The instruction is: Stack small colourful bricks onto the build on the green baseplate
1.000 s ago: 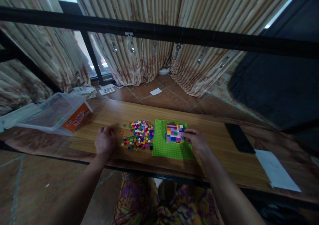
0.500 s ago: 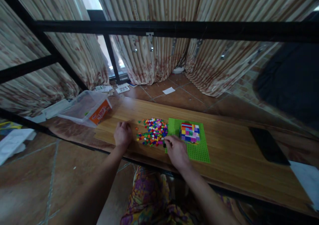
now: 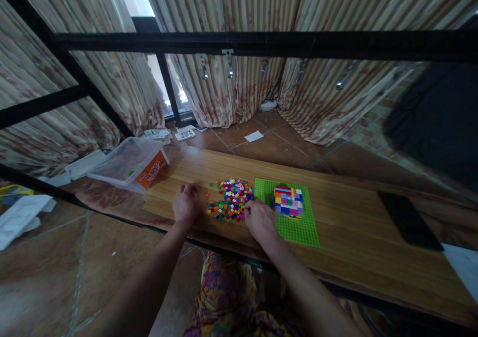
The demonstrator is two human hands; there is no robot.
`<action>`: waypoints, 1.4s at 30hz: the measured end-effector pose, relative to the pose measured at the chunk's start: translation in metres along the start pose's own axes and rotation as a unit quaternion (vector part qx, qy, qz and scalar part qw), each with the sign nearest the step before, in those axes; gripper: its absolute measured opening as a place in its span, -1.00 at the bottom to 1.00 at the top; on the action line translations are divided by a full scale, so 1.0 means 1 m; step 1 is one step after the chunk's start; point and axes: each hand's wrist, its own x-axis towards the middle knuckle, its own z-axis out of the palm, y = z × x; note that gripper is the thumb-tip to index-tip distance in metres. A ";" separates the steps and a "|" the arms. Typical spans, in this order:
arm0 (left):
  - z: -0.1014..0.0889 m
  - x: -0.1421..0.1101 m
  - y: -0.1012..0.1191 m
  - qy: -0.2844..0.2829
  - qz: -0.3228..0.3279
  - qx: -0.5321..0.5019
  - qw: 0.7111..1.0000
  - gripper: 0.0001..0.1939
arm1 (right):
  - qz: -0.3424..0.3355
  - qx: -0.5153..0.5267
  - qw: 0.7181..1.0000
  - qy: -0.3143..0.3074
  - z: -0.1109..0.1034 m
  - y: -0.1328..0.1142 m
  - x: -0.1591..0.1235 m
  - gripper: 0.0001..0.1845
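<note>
A loose pile of small coloured toy bricks (image 3: 233, 195) lies on the wooden table between my hands. My right hand (image 3: 260, 220) is at the pile's right edge, fingertips pinched together among the bricks; whatever they may hold is too small to make out. Left of the pile, my left hand (image 3: 185, 203) rests on the table with its fingers curled in, and their inner side is hidden. Just beyond my right hand lies a green baseplate (image 3: 298, 233), partly covered by that hand. On it stands a block of multicoloured bricks (image 3: 288, 201) built up in rows.
A clear plastic tub (image 3: 125, 163) with an orange label stands at the table's left end. Toward the right lie a black phone-like slab (image 3: 409, 220) and a white sheet (image 3: 463, 265). A dark metal bar (image 3: 261, 43) crosses in front of the curtains.
My right hand has shifted slightly up and inward at the pile's edge. The left hand stays in place. The whole view has moved a little.
</note>
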 end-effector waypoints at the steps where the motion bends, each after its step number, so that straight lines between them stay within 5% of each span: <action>1: 0.000 0.000 0.000 -0.001 0.001 0.000 1.000 -0.72 | -0.001 -0.010 1.000 -0.005 -0.001 -0.002 0.001 -0.77; 9: 0.000 0.001 0.000 0.000 0.002 0.000 1.000 -0.72 | -0.011 -0.001 1.000 0.004 -0.004 -0.003 -0.003 -0.77; 15: 0.000 0.001 -0.001 0.003 0.003 0.003 1.000 -0.71 | -0.030 0.121 0.990 0.061 -0.020 0.015 -0.018 -0.79; 19: 0.001 0.001 -0.001 0.009 0.003 0.009 1.000 -0.73 | -0.016 0.272 0.957 0.101 -0.036 0.044 -0.040 -0.79; 28: -0.002 0.001 0.001 0.008 0.000 0.013 1.000 -0.71 | 0.194 0.472 0.835 0.208 -0.045 0.130 -0.043 -0.64; 32: -0.003 0.002 0.002 0.008 -0.001 0.018 1.000 -0.71 | 0.187 0.522 0.800 0.231 -0.037 0.135 -0.026 -0.64; 42: -0.003 0.001 0.003 0.008 -0.007 0.021 1.000 -0.71 | 0.178 0.546 0.781 0.247 -0.017 0.137 -0.017 -0.67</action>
